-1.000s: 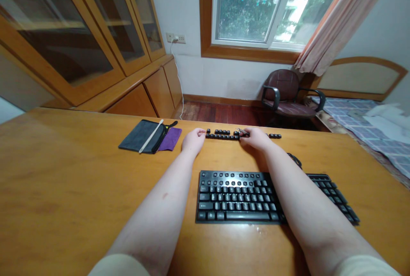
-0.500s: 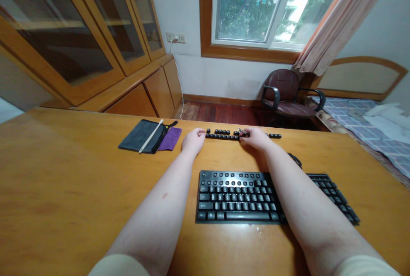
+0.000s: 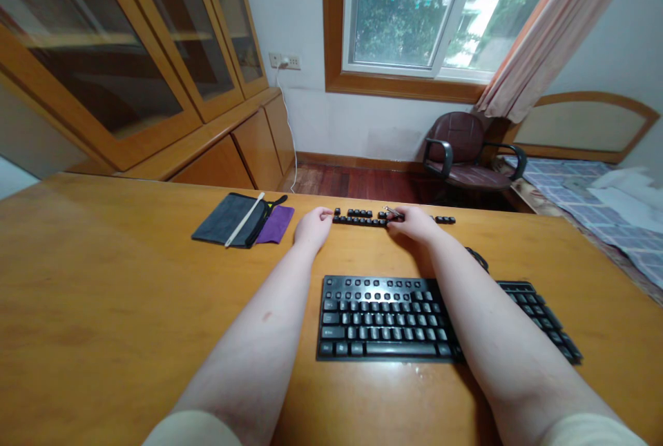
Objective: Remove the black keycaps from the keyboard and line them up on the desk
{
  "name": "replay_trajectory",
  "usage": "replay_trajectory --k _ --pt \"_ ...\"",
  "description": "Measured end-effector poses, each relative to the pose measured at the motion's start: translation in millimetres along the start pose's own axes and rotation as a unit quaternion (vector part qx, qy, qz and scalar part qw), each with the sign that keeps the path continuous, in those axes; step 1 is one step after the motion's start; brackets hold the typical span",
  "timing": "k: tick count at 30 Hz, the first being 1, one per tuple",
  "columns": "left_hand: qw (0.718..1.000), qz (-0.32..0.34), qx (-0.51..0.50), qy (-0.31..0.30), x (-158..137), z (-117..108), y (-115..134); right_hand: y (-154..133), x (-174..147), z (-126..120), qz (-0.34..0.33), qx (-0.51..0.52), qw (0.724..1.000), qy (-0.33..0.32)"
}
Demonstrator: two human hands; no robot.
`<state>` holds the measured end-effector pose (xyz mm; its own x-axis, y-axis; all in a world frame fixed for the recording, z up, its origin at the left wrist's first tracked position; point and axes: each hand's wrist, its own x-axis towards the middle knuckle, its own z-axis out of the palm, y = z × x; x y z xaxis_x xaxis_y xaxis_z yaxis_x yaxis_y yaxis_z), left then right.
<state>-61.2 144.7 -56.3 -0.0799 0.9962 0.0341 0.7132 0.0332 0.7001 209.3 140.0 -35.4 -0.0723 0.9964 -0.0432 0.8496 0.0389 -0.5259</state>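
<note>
At the far edge of the desk, loose black keycaps point(image 3: 360, 220) lie in two rows. My left hand point(image 3: 313, 228) rests at their left end, its fingers curled together; whether anything is between them is hidden. Over the right part of the rows, my right hand point(image 3: 413, 225) is closed on a thin, shiny metal tool point(image 3: 394, 211), perhaps a wire keycap puller, and covers some keycaps. Closer to me lies a black keyboard point(image 3: 386, 348), partly under my right forearm. Its upper two rows show mostly bare key stems, while the lower rows have their caps on.
Left of my left hand lie a dark grey zip pouch point(image 3: 220, 218), a pale flat stick point(image 3: 243, 221) across it and a purple cloth point(image 3: 276, 224). A coiled black cable point(image 3: 477, 258) sits behind the keyboard. Beyond the wooden desk point(image 3: 114, 280) stands an armchair point(image 3: 458, 142).
</note>
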Motion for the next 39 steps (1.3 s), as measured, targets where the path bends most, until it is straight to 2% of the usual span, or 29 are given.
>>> replay_trajectory --k 26,39 --pt "1.000 0.000 0.013 -0.002 0.9 0.8 -1.1 0.3 -0.7 1.2 -0.008 0.009 1.000 0.001" --pt "1.000 0.003 0.007 -0.002 0.8 -0.1 0.1 -1.0 -0.9 -7.1 -0.015 0.009 0.995 0.095"
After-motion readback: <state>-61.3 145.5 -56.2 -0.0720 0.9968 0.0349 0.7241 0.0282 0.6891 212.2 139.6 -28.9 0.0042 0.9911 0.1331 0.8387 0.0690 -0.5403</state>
